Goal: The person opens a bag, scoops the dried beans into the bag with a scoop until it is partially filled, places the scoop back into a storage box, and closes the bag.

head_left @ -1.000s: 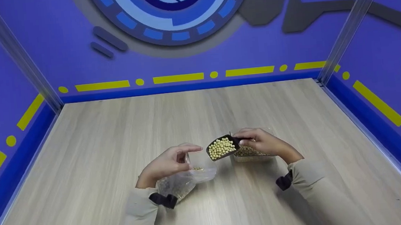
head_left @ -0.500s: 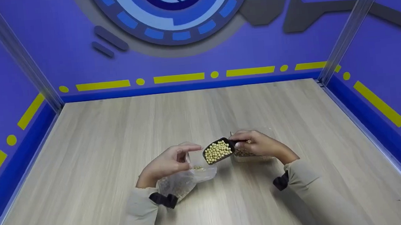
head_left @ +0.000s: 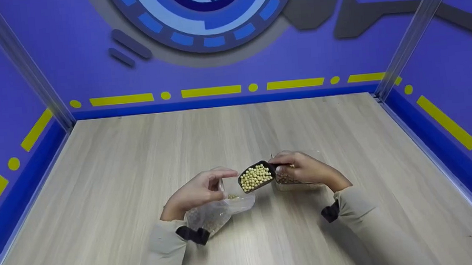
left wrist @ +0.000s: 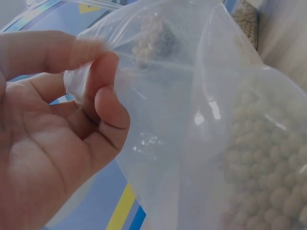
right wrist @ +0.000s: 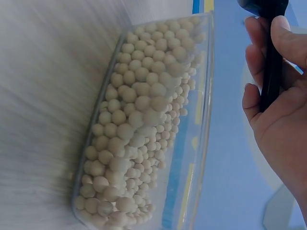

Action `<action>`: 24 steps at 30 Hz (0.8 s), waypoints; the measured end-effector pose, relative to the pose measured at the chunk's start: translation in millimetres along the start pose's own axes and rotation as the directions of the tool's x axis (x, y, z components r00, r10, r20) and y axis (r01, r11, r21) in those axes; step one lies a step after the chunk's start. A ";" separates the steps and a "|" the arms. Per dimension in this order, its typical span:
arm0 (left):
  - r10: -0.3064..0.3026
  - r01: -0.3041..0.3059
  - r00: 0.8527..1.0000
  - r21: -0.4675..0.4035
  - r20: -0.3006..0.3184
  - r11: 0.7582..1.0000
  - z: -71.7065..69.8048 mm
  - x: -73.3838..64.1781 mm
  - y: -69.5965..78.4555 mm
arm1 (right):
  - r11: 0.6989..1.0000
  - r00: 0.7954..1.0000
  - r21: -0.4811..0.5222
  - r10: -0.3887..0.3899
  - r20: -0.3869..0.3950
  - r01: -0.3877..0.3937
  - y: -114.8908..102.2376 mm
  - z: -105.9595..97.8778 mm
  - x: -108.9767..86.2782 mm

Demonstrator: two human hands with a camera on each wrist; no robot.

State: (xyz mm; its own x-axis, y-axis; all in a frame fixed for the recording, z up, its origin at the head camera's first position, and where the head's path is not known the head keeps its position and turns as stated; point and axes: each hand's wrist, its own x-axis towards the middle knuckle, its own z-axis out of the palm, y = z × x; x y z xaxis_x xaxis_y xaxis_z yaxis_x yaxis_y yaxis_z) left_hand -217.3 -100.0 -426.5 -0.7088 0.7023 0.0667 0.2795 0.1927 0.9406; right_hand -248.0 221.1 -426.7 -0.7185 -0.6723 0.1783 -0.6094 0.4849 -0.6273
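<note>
My right hand grips the handle of a black scoop, fingers and thumb wrapped round it. Pale yellow round beads fill the scoop's bowl, which is held nearly level beside the mouth of a clear plastic bag. With curled fingers my left hand pinches the bag's edge and keeps the mouth spread. More beads lie inside the bag. Under my right hand stands a clear plastic box, holding a heap of the same beads.
The wood-grain table spreads around the hands. Blue panels with yellow marks wall it in at the back and both sides, joined by metal corner posts.
My right hand has carried the filled scoop a little to the left, closer to the bag's mouth, and over the last half second it barely moves. The left hand stays put.
</note>
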 end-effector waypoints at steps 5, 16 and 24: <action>0.000 0.000 1.000 0.001 -0.002 1.000 0.0 -0.1 0.9 | 0.998 1.000 -0.054 -0.014 -0.003 0.014 -2.1 -1.5 0.5; 0.011 -0.011 1.000 0.013 0.000 1.000 0.3 -0.5 2.2 | 0.997 1.000 -0.071 0.000 0.013 0.001 -5.7 -4.1 2.3; 0.022 -0.022 1.000 0.033 -0.003 0.999 0.0 -0.1 2.0 | 0.993 0.999 -0.109 -0.035 0.015 0.036 -7.0 -5.3 3.2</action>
State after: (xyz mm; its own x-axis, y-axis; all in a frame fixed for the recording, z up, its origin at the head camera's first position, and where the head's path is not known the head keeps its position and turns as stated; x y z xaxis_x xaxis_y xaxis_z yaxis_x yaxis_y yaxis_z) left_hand -216.7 -99.7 -424.6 -0.7044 0.7043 0.0886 0.3165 0.1998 0.9273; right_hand -247.7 218.4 -417.7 -0.6917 -0.6972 0.1884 -0.6680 0.5185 -0.5338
